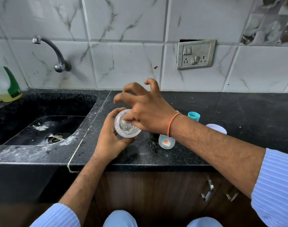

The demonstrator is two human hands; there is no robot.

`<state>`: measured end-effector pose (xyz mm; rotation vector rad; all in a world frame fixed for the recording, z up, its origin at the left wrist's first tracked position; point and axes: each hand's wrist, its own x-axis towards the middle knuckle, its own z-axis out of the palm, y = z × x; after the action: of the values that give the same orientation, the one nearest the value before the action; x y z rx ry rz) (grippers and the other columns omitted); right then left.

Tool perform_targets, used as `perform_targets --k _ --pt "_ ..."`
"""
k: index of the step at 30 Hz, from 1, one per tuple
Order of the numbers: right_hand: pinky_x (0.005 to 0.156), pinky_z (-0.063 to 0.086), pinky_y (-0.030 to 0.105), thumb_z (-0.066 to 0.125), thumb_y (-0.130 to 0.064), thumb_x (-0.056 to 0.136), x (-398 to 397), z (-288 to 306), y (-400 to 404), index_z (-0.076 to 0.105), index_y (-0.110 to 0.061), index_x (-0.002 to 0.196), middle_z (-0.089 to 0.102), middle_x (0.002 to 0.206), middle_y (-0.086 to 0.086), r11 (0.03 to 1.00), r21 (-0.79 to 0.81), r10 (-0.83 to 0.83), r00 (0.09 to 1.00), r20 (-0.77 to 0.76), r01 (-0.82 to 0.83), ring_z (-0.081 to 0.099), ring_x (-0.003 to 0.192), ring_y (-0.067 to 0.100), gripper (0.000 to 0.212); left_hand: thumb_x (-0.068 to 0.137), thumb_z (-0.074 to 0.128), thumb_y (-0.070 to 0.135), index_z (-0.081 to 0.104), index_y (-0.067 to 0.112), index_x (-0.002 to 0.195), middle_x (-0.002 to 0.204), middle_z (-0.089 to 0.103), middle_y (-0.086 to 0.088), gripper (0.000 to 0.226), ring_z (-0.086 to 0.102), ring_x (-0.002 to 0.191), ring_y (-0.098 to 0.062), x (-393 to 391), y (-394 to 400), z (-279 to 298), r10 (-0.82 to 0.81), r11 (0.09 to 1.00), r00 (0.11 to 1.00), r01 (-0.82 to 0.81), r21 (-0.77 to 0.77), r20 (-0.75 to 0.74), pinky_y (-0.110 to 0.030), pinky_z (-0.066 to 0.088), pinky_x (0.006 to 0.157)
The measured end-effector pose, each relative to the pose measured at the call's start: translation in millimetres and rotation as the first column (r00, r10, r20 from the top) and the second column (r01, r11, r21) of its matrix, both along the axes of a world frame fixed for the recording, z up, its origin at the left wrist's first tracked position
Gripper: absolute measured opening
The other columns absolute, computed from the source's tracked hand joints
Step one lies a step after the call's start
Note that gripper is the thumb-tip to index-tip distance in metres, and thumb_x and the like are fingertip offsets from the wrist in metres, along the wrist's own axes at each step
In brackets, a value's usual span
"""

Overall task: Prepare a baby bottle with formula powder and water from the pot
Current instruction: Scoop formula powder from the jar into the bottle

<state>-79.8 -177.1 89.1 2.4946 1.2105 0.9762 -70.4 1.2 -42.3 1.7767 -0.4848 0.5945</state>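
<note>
Two hands meet over the black surface [205,154], just beside the sink [41,112]. The left hand [110,141] is wrapped around a small clear container [126,126], tilted so its open mouth faces up toward the camera; pale clumps of what looks like formula powder cling inside. The right hand [145,110] hovers at that mouth with thumb and forefinger dipped in and drawn together, the other fingers spread wide above. Whether the pinch holds powder, a scoop or nothing is hidden by the fingers themselves.

Beneath the right wrist, the baby bottle [166,142] lies or stands low on the surface with a pale layer at its bottom, apart from both hands. Just beyond the right forearm sit a teal ring cap [193,115] and, nearer the elbow, a translucent lid [217,128]. No pot shows in this view.

The step in hand seems to be getting powder out of the container, so the task is likely early: no water is visibly in the bottle and its cap is off. The next move probably calls for carrying the powder across to the bottle under the right wrist without spilling, which needs the bottle's mouth upright and steady, and the left hand keeping the container tilted.
</note>
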Motion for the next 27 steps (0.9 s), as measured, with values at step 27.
perform_targets --k 27 --pt "0.104 0.031 0.071 0.08 -0.018 0.077 -9 -14 -5 0.081 -0.022 0.081 0.061 0.143 -0.006 0.997 0.04 -0.074 0.989 0.125 0.07 0.051 0.139 0.028 0.006 0.07 0.106 0.008 0.047 0.029 0.153 0.151 0.058 -0.003 0.104 0.063 0.137 -0.028 6 1 -10 0.116 0.993 0.99 -0.115 -0.014 0.083 -0.057 0.054 0.114"
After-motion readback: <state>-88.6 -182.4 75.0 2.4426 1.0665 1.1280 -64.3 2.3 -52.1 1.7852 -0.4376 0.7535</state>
